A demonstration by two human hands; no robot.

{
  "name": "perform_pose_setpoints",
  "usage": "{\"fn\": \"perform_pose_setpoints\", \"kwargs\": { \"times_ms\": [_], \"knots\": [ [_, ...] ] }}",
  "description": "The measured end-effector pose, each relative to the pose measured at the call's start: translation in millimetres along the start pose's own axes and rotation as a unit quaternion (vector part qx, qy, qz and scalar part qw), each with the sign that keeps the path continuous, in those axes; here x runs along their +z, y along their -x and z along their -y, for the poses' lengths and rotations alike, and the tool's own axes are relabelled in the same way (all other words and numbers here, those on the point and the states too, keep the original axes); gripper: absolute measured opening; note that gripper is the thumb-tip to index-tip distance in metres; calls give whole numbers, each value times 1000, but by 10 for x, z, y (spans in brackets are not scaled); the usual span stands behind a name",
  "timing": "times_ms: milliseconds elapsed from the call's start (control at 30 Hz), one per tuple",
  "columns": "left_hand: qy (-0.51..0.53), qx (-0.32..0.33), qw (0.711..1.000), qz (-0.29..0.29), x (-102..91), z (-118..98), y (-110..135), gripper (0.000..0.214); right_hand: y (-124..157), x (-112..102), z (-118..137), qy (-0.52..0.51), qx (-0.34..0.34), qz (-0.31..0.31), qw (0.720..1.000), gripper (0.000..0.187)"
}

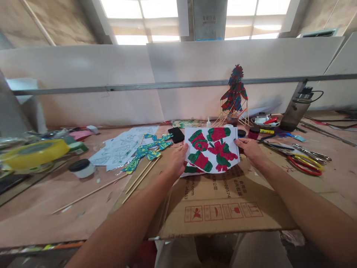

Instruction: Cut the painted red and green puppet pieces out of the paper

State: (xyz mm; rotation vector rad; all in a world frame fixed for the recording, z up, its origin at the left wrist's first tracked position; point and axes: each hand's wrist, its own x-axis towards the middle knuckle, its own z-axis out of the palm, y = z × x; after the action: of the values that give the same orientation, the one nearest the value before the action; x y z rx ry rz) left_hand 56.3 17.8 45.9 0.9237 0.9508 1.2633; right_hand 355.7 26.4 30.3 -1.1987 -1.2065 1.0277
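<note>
Below white walls [83, 70], over the brown surface's [41, 208] one cardboard sheet [223, 201], left hand [176, 160] and right hand [249, 149] pinch one painted paper [214, 149].

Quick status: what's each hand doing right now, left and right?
Left hand: closed, gripping the left edge of the coloured sheet.
Right hand: closed, gripping its right edge.
</note>
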Motion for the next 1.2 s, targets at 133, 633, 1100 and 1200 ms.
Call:
{"fn": "perform_pose_setpoints", "kwargs": {
  "times_ms": [133, 633, 1100, 1200],
  "knots": [
    [17, -6, 1000, 9, 5, -7, 10, 15, 4, -2, 2, 3, 4, -12, 1000, 51],
    [52, -44, 997, 21, -34, 5, -83, 19, 41, -8, 80, -17, 4, -3, 1000, 32],
    [20, -22, 998, 56, -115, 70, -98, 16, 28, 14, 36, 37, 16, 13, 999, 48],
    [21, -29, 999, 39, -125, 119, -116, 18, 41, 4, 44, 53, 8, 9, 999, 44]
  ]
}}
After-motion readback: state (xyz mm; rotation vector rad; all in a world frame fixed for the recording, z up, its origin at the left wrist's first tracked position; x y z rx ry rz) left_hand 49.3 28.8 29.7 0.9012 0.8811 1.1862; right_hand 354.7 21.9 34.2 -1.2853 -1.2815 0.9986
